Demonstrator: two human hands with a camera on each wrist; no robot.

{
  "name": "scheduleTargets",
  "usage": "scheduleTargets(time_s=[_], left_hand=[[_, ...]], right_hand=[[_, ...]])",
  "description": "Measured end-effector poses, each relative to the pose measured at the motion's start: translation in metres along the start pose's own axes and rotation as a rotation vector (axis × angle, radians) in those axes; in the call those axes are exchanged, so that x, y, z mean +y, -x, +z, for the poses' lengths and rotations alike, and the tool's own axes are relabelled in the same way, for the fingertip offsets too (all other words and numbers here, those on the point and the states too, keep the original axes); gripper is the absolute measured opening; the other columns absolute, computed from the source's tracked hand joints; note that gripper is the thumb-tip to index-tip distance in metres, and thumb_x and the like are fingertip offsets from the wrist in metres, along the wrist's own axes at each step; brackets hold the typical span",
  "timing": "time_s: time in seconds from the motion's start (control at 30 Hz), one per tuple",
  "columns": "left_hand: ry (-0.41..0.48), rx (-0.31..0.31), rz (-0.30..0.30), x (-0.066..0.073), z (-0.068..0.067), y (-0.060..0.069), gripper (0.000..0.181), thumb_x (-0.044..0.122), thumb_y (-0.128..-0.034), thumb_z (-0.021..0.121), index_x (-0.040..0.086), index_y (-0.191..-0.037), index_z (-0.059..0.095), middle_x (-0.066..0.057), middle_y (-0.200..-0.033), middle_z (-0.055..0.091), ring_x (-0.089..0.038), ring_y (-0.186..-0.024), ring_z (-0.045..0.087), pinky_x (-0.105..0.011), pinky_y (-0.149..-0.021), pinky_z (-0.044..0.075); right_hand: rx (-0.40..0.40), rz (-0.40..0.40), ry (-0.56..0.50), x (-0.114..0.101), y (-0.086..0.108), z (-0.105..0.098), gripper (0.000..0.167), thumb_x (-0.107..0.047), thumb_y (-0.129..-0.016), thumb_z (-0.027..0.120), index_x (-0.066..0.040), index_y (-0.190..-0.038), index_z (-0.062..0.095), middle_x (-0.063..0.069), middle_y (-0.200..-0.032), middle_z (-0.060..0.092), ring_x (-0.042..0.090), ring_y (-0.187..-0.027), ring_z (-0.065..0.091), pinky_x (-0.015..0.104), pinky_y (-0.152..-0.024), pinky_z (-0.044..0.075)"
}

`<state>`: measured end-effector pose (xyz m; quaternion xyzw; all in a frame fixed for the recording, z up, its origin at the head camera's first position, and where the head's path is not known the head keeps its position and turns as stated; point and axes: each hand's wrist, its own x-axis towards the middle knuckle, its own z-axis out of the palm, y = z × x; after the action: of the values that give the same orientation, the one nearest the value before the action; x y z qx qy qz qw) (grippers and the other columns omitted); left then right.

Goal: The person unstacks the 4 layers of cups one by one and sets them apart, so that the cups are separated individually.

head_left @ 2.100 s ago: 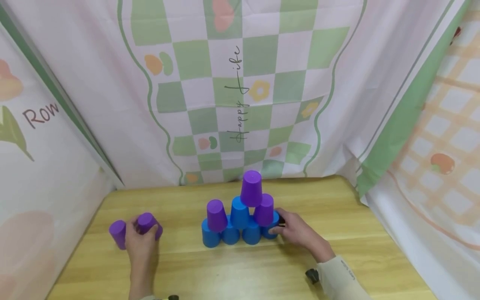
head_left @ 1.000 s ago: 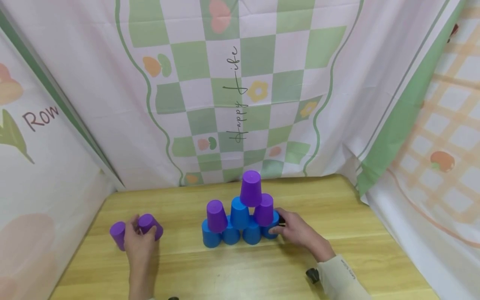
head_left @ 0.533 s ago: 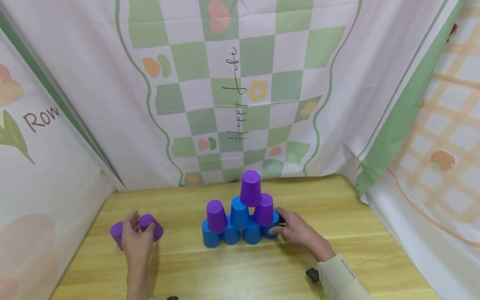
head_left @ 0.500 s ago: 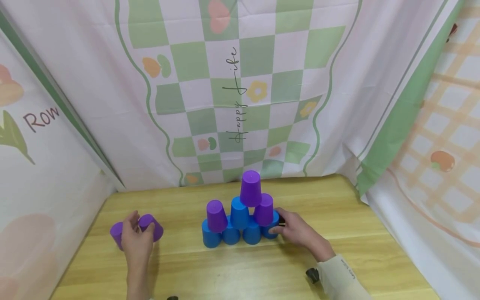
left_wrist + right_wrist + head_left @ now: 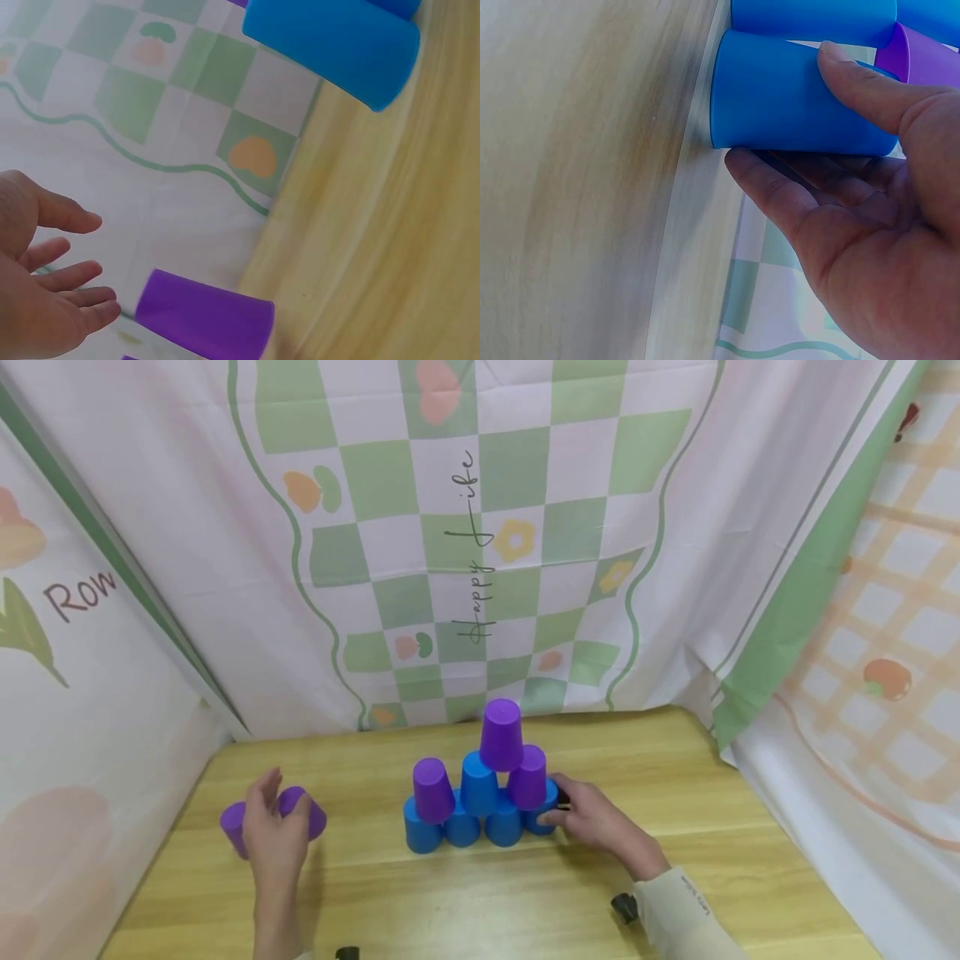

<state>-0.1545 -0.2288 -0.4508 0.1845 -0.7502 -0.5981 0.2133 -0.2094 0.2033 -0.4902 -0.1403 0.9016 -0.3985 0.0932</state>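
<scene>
An upside-down cup stack stands mid-table. Several blue cups form its bottom row. Above them are a purple cup [image 5: 433, 792], a blue cup [image 5: 479, 785] and another purple cup [image 5: 528, 778]; one more purple cup [image 5: 501, 735] tops the right pair. My right hand [image 5: 596, 818] holds the rightmost bottom blue cup [image 5: 802, 97], thumb on one side and fingers along the other. At left, two purple cups stand upside down, one left [image 5: 234, 828] and one right [image 5: 311, 817]. Over them hovers my left hand [image 5: 276, 839], fingers loose; the left wrist view shows it apart from a purple cup [image 5: 206, 315].
The wooden table [image 5: 480, 910] extends in front of the stack and between it and the two separate cups. A checked curtain [image 5: 517, 602] hangs right behind the table's back edge, with printed cloth [image 5: 67, 727] along the left side.
My left hand has let go of the right one of the two separate purple cups and risen slightly, its fingers loosening. The right hand and the stack have stayed put.
</scene>
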Motion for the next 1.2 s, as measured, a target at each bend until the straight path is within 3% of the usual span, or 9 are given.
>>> scheduleTargets(time_s=[0.17, 0.37, 0.6, 0.8, 1.0, 1.2], left_hand=[[0.015, 0.001, 0.062, 0.010, 0.007, 0.006, 0.062, -0.006, -0.0956, 0.063, 0.001, -0.154, 0.045, -0.020, -0.161, 0.046, -0.040, -0.154, 0.036, -0.054, -0.128, 0.030], [0.029, -0.063, 0.149, 0.024, 0.022, 0.019, 0.054, -0.001, -0.0977, 0.067, 0.003, -0.149, 0.051, -0.015, -0.156, 0.053, -0.035, -0.152, 0.042, -0.050, -0.128, 0.032], [0.088, -0.080, 0.280, 0.050, 0.041, 0.034, 0.045, 0.000, -0.0991, 0.068, 0.003, -0.143, 0.057, -0.010, -0.147, 0.060, -0.029, -0.148, 0.049, -0.036, -0.126, 0.037], [0.125, -0.158, 0.379, 0.067, 0.064, 0.047, 0.044, 0.002, -0.0993, 0.069, 0.009, -0.142, 0.060, -0.002, -0.145, 0.062, -0.022, -0.146, 0.051, -0.025, -0.123, 0.038], [0.119, -0.254, 0.434, 0.075, 0.084, 0.057, 0.047, 0.005, -0.0999, 0.070, 0.017, -0.144, 0.058, 0.004, -0.146, 0.061, -0.019, -0.147, 0.049, -0.028, -0.123, 0.039], [0.085, -0.318, 0.510, 0.078, 0.099, 0.059, 0.050, 0.003, -0.0978, 0.072, 0.014, -0.145, 0.057, 0.002, -0.147, 0.061, -0.020, -0.146, 0.051, -0.037, -0.123, 0.040]], right_hand=[[-0.009, 0.003, -0.004, -0.001, 0.000, 0.000, 0.048, -0.019, -0.098, 0.075, -0.005, -0.141, 0.059, 0.012, -0.135, 0.069, 0.033, -0.126, 0.066, 0.057, -0.108, 0.054], [-0.007, 0.005, 0.001, -0.002, -0.001, -0.001, 0.047, -0.018, -0.098, 0.075, -0.005, -0.141, 0.059, 0.012, -0.134, 0.070, 0.033, -0.126, 0.066, 0.057, -0.109, 0.054], [-0.010, 0.004, -0.009, -0.002, -0.001, 0.000, 0.049, -0.017, -0.098, 0.076, -0.005, -0.142, 0.059, 0.013, -0.135, 0.069, 0.034, -0.126, 0.066, 0.058, -0.109, 0.053], [-0.005, 0.005, -0.015, -0.001, 0.000, -0.001, 0.049, -0.017, -0.098, 0.076, -0.005, -0.142, 0.059, 0.013, -0.135, 0.069, 0.034, -0.127, 0.065, 0.058, -0.109, 0.053], [-0.008, 0.012, -0.024, 0.000, 0.000, -0.001, 0.051, -0.018, -0.098, 0.076, -0.005, -0.144, 0.058, 0.012, -0.135, 0.069, 0.034, -0.127, 0.065, 0.058, -0.109, 0.053], [-0.005, 0.007, -0.025, 0.000, 0.000, 0.000, 0.050, -0.018, -0.098, 0.076, -0.005, -0.143, 0.058, 0.012, -0.134, 0.070, 0.034, -0.125, 0.066, 0.058, -0.109, 0.053]])
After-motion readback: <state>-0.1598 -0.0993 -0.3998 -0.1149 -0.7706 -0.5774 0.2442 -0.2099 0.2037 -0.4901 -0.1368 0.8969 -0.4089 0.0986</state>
